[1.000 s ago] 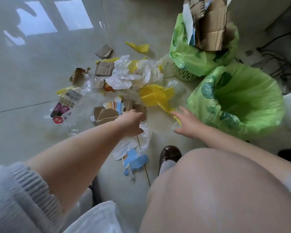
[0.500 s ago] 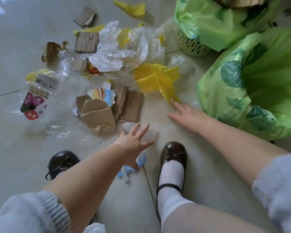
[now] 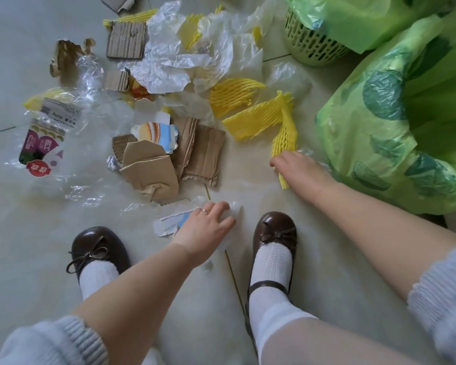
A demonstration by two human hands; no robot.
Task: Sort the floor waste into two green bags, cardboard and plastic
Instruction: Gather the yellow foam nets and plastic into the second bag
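My right hand point(image 3: 299, 168) grips a yellow foam net point(image 3: 283, 127) that lies on the floor beside the open green bag point(image 3: 366, 133); the net's end sticks out below my fingers. My left hand point(image 3: 204, 226) curls its fingers on a crumpled clear plastic film point(image 3: 233, 208) between my shoes, over a torn blue-and-white card scrap point(image 3: 169, 223). Brown cardboard pieces point(image 3: 153, 167) lie in the middle of the pile. A second green bag point(image 3: 353, 19) hangs over a green basket point(image 3: 309, 47) at the top right.
White and clear plastic film point(image 3: 184, 51), more yellow nets point(image 3: 232, 94), a printed clear wrapper point(image 3: 44, 143) and corrugated cardboard scraps point(image 3: 125, 39) litter the pale tiled floor. My brown shoes point(image 3: 274, 230) stand just behind the pile.
The view has tilted down and closer. My right hand went from flat, spread fingers to gripping the yellow net. My left hand's spread fingers have curled onto the clear film.
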